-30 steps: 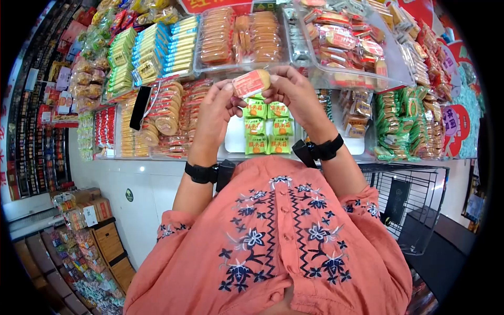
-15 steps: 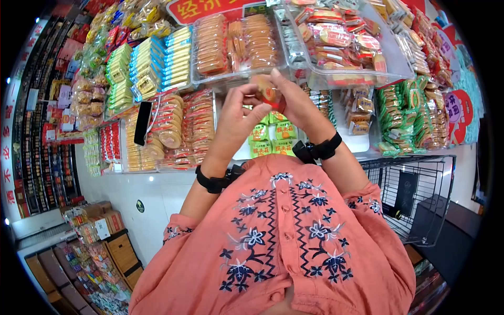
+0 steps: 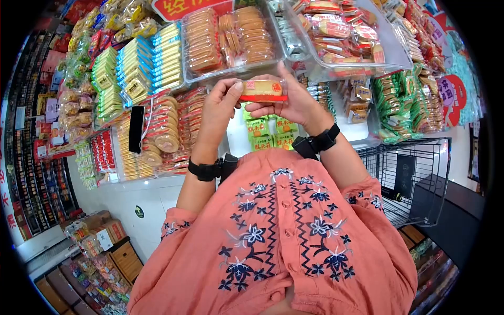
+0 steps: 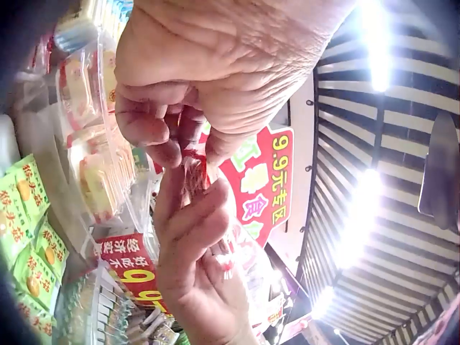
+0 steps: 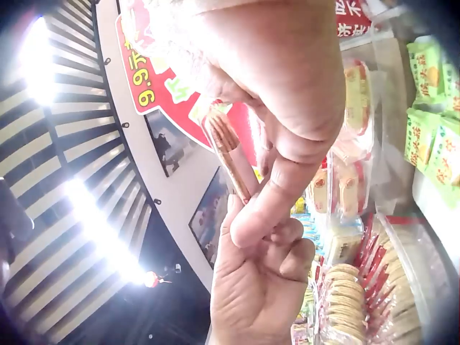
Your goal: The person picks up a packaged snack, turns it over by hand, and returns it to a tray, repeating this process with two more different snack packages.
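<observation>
I log one snack packet, off the shelf, pinched endwise between left hand and right hand, not yet in cart.

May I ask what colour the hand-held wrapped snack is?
The small wrapped snack is red and tan; head view.

Left hand and right hand pinch a wrapped snack before a red sign.

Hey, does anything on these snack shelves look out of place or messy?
A flat black device, perhaps a phone, lies among the round biscuit packs. The wrapped snack held by left hand and right hand looks intact.
</observation>
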